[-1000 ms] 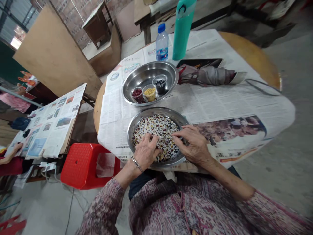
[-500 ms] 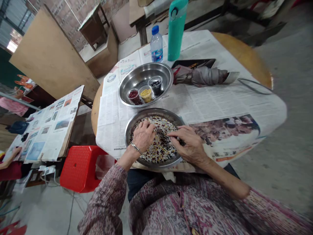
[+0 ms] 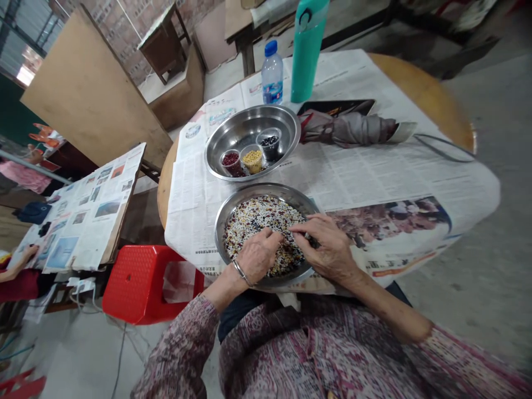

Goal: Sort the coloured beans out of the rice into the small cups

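Left hand (image 3: pixel 260 256): being held with fingers bunched in the mixed grains (image 3: pixel 257 213); any pinched piece cannot be told.
Right hand (image 3: pixel 330 249): being held with thumb and forefinger slightly parted.
Near pan (image 3: pixel 228 204): being supported by the tabletop (image 3: pixel 307 180); many colours being shown unseparated.
Far basin (image 3: pixel 233 130): red (image 3: pixel 231 163), yellow (image 3: pixel 252 162) and black (image 3: pixel 270 147) cupfuls being held separately.

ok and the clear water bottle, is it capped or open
Capped: the blue cap sits on top of the upright clear bottle.
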Demonstrator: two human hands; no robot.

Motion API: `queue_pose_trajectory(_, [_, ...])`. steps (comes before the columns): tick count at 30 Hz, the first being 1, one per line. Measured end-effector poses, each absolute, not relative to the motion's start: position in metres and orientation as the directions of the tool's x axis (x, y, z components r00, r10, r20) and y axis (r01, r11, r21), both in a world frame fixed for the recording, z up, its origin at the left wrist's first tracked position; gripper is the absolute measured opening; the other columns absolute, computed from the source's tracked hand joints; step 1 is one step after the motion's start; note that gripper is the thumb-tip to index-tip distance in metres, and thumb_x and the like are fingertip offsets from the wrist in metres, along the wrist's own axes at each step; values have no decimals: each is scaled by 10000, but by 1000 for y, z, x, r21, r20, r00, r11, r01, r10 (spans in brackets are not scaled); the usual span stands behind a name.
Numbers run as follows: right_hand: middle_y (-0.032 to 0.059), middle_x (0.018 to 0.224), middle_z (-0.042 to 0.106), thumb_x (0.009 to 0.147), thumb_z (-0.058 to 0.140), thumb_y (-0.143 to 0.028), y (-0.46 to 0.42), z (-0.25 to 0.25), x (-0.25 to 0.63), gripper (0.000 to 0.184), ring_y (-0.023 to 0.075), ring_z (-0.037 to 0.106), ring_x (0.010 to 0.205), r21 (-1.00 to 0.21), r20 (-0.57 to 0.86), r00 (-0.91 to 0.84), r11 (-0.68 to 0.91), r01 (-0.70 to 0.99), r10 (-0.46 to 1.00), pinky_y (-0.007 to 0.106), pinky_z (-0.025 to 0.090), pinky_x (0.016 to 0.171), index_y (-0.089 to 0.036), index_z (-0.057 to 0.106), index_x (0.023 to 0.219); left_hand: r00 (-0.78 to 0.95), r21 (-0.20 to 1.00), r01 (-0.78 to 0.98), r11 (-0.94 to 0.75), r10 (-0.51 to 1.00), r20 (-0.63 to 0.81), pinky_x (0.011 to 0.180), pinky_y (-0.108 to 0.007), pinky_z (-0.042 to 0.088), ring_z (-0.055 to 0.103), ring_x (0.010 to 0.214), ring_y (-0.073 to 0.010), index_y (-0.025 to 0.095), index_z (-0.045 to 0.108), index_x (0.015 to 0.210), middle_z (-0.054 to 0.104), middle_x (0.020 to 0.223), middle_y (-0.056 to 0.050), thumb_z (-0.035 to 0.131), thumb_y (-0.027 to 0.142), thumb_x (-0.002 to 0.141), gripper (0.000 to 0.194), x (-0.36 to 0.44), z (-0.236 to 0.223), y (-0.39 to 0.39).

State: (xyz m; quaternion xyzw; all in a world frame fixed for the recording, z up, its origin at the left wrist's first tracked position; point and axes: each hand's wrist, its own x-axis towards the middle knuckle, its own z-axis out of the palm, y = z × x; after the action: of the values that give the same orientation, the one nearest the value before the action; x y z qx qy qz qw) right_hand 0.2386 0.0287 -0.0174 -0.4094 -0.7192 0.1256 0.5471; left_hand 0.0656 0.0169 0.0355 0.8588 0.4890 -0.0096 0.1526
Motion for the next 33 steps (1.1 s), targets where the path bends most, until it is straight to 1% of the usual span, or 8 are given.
queue_pose_trajectory(4, [-4, 750, 710, 840, 560, -138, 29, -18, 238, 161, 169, 631, 662, -631, 689, -62, 640, 438, 722, 417, 511, 901, -250, 674, 865, 509, 293, 838, -460, 852, -121, 832, -276, 525, 617, 886, -160, 186, 566, 1037, 637, 924, -35, 379, 165, 1006, 190, 68, 32, 24])
queue_pose_trajectory(7, [-7, 746, 711, 834, 565, -135, 30, -18, 238, 161, 166, 633, 660, -632, 688, -57, 636, 442, 723, 412, 516, 900, -249, 675, 863, 485, 297, 844, -446, 872, -68, 880, -297, 518, 610, 924, -165, 194, 573, 1058, 644, 934, -33, 364, 188, 1016, 213, 68, 33, 24])
queue_pose_trajectory(9, [-12, 748, 712, 828, 573, -123, 30, -19, 238, 161, 161, 636, 662, -609, 712, -54, 654, 449, 700, 399, 518, 897, -246, 669, 869, 471, 285, 850, -443, 881, -38, 927, -317, 508, 585, 998, -177, 206, 583, 1070, 627, 1005, -39, 410, 209, 1005, 185, 68, 34, 23])
queue_pose_trajectory(11, [-15, 752, 712, 824, 578, -107, 31, -20, 239, 169, 156, 635, 661, -582, 737, -56, 676, 453, 673, 391, 519, 896, -243, 660, 881, 457, 275, 858, -433, 889, -23, 944, -330, 507, 553, 1052, -193, 222, 591, 1074, 599, 1076, -39, 502, 245, 973, 137, 68, 34, 22])
queue_pose_trajectory(14, [-17, 761, 713, 822, 576, -93, 31, -20, 239, 188, 155, 634, 664, -566, 747, -70, 688, 454, 661, 393, 521, 890, -246, 652, 900, 427, 272, 871, -409, 904, -10, 942, -347, 513, 529, 1072, -209, 238, 591, 1084, 576, 1104, -34, 591, 298, 930, 165, 69, 30, 21])
queue_pose_trajectory(21, [-13, 766, 716, 821, 574, -86, 31, -20, 239, 191, 158, 640, 671, -556, 750, -78, 691, 462, 656, 393, 521, 877, -240, 649, 904, 451, 308, 844, -438, 892, 32, 943, -329, 505, 534, 1052, -195, 228, 572, 1097, 568, 1071, -35, 544, 257, 952, 151, 67, 22, 20])
queue_pose_trajectory(33, [-8, 769, 713, 822, 578, -74, 31, -19, 239, 191, 156, 633, 671, -550, 761, -73, 701, 454, 645, 393, 514, 880, -233, 643, 907, 447, 301, 847, -438, 893, 41, 936, -328, 509, 551, 1028, -190, 221, 588, 1074, 577, 1042, -36, 539, 249, 955, 132, 67, 21, 23])
